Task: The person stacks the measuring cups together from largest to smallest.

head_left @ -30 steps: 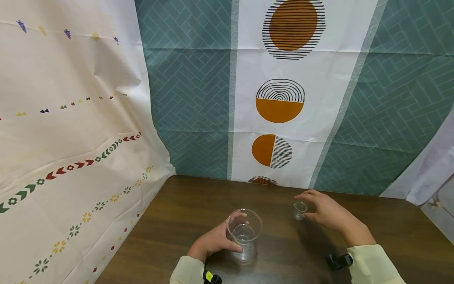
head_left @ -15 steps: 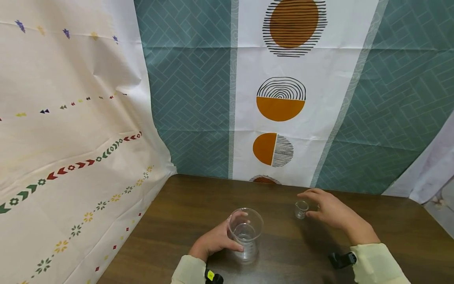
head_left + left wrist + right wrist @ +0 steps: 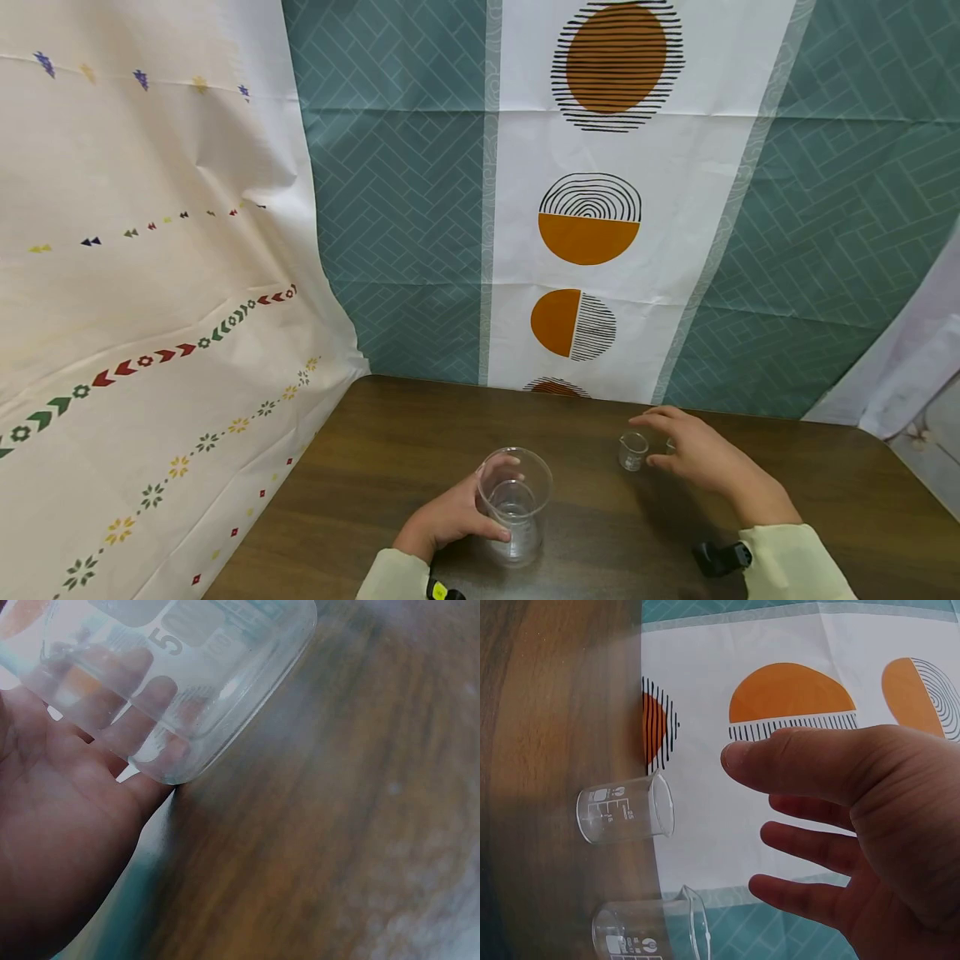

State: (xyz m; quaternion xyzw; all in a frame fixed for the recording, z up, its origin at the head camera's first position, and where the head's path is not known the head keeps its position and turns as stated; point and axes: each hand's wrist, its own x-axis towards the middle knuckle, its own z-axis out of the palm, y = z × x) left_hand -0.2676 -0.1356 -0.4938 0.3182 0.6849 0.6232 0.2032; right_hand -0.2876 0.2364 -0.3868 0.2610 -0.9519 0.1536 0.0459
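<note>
A large clear glass beaker (image 3: 516,521) stands upright at the front middle of the table. My left hand (image 3: 457,507) grips it from the left, thumb at the near side and fingers round the far side; they show through the glass in the left wrist view. Farther right is a small clear beaker (image 3: 633,451) with white markings. Just right of it hovers my right hand (image 3: 705,454), thumb and fingers spread, holding nothing. A second beaker (image 3: 649,934), looking larger in the right wrist view, is mostly hidden behind this hand in the head view.
The brown wooden table (image 3: 420,433) ends at a hanging teal and white patterned cloth (image 3: 592,275) at the back. A cream printed cloth (image 3: 187,333) hangs along the left side. Pale cloth (image 3: 907,375) hangs at the right.
My right hand has shifted slightly right, away from the small beaker. Part of the second beaker now shows between its thumb and fingers. My left hand stays on the large beaker.
</note>
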